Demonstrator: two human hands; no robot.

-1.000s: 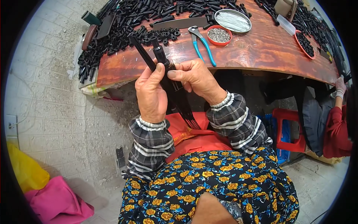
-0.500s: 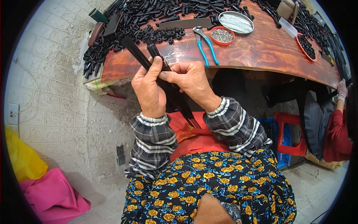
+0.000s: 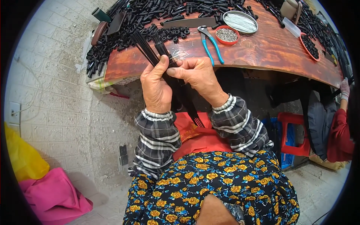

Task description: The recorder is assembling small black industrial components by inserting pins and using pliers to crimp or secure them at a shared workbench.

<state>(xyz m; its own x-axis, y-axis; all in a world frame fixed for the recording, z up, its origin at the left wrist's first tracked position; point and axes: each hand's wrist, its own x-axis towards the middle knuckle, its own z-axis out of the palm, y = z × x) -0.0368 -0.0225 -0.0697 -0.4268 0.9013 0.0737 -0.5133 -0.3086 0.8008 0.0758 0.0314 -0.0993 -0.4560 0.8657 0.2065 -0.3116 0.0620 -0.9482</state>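
Observation:
A folded black umbrella frame (image 3: 192,109) with a bundle of thin ribs slants between my hands, its lower rib ends over my red-covered lap. My left hand (image 3: 156,90) is closed around the bundle, thumb up along it. A black cylindrical runner (image 3: 160,48) sticks out above that thumb, beside the spread upper ribs. From the right, my right hand (image 3: 204,80) pinches at the frame just below the runner, thumb and forefinger together. Whatever small piece may lie between those fingertips is hidden. Blue-handled pliers (image 3: 210,47) lie on the table beyond the right hand.
The wooden table (image 3: 262,54) carries heaps of black plastic tubes (image 3: 150,15) and notched rings (image 3: 176,34). A red bowl of small metal bits (image 3: 227,34) touches a round tray of thin wires (image 3: 242,21). Right: a bowl of black pieces (image 3: 309,47), a red stool (image 3: 294,131), another person's gloved hand (image 3: 344,90).
The upper ribs have fanned out slightly beside the runner. Both hands keep their hold on the frame, and the whole view has shifted a little.

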